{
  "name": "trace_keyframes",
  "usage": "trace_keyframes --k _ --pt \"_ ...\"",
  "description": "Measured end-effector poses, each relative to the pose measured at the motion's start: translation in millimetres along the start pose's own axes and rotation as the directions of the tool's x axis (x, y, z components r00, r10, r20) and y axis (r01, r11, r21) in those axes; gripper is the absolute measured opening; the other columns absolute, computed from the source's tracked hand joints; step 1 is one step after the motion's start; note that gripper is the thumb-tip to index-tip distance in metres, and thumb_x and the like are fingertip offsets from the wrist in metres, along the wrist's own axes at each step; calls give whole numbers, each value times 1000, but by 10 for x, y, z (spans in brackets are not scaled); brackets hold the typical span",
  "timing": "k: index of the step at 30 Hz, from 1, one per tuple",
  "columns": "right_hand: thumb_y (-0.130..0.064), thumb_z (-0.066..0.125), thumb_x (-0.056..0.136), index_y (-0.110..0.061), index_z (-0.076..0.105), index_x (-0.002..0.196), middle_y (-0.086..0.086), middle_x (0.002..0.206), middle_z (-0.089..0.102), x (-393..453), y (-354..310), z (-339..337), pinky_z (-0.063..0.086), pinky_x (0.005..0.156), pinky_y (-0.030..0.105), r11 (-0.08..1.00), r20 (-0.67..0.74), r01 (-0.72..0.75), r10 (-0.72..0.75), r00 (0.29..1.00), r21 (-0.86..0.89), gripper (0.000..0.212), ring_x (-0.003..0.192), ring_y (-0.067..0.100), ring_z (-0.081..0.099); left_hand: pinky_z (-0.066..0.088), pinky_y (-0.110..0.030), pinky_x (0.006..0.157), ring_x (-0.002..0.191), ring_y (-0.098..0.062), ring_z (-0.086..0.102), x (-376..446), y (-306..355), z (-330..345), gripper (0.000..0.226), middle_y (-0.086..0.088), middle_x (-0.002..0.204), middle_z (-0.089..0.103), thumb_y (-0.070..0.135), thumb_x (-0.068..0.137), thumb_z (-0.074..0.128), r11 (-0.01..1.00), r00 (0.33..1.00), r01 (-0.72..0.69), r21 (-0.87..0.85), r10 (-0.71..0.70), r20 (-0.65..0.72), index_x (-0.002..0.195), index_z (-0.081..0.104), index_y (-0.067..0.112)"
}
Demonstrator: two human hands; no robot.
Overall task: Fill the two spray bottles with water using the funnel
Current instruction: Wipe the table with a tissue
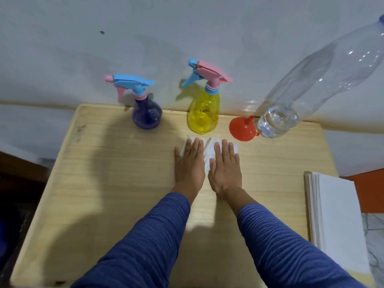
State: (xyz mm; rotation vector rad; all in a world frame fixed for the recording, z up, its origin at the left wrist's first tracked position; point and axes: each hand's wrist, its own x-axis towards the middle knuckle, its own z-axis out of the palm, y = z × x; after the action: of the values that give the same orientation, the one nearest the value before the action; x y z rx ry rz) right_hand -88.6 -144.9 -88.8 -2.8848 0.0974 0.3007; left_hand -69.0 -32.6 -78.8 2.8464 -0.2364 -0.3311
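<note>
A purple spray bottle [147,113] with a blue trigger head stands at the back of the wooden table [104,183]. To its right stands a yellow spray bottle [204,113] with a pink trigger head. A red funnel [242,127] lies upside down beside it, spout up. A tall clear water bottle [307,86] with a little water at the bottom stands at the back right. My left hand [190,163] and my right hand [225,167] lie flat, side by side, pressing on a white tissue [208,150] in front of the yellow bottle.
A stack of white paper sheets [336,221] lies at the table's right edge. The white wall [187,28] rises directly behind the bottles. Dark floor shows to the left of the table.
</note>
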Motion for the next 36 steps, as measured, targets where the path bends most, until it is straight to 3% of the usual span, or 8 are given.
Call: trace_keyframes --k 12,18,21,25,28,32,36 --pt "-43 -8 85 -16 1 150 5 159 -9 56 -1206 284 -9 116 36 987 -12 153 -152 988 56 71 146 21 -14 -2 -47 116 145 -19 -10 -261 -1219 -295 59 -1 158 -9 17 100 25 989 988 146 30 -144 -56 148 -9 14" --pt "-33 12 100 -18 -1 150 6 159 -11 30 -1962 449 -9 117 36 972 50 232 -234 971 45 54 146 23 -15 1 -47 115 145 -19 -7 -500 -1976 -451 61 0 159 -5 22 100 29 975 973 221 32 -218 -72 148 -7 14" --pt "-40 2 93 -17 3 150 8 159 -6 -45 -2230 518 -8 116 37 957 44 279 -283 958 76 62 146 25 -11 1 -46 116 146 -19 -7 -657 -2224 -506 60 1 159 -4 23 100 29 966 964 258 8 -256 -73 149 -5 15" --pt "-30 21 101 -16 4 150 9 159 -7 -158 -2410 587 -6 117 39 945 81 321 -326 942 67 54 146 26 -11 2 -46 116 146 -19 -6 -866 -2419 -511 61 1 159 -4 18 99 30 961 957 277 8 -275 -90 149 -4 15" --pt "-38 11 96 -17 7 150 8 159 -3 -264 -2504 600 -4 118 40 931 70 353 -360 930 95 58 147 26 -9 2 -46 116 146 -19 -6 -982 -2512 -508 59 1 159 -3 17 99 28 958 954 287 16 -284 -100 149 -4 14" --pt "-27 25 101 -18 4 150 6 159 -7 -420 -2507 638 -8 117 35 928 104 365 -371 923 74 54 147 23 -12 2 -44 116 146 -21 -5 -1114 -2525 -483 58 0 159 -2 16 99 27 955 951 295 10 -293 -101 149 -2 13" --pt "-26 23 102 -18 -1 150 3 159 -10 -540 -2394 638 -11 116 32 927 122 371 -376 919 55 55 146 20 -14 1 -43 116 146 -20 -7 -1224 -2401 -400 58 -1 159 -3 17 99 27 948 944 319 -19 -319 -83 149 -2 13"
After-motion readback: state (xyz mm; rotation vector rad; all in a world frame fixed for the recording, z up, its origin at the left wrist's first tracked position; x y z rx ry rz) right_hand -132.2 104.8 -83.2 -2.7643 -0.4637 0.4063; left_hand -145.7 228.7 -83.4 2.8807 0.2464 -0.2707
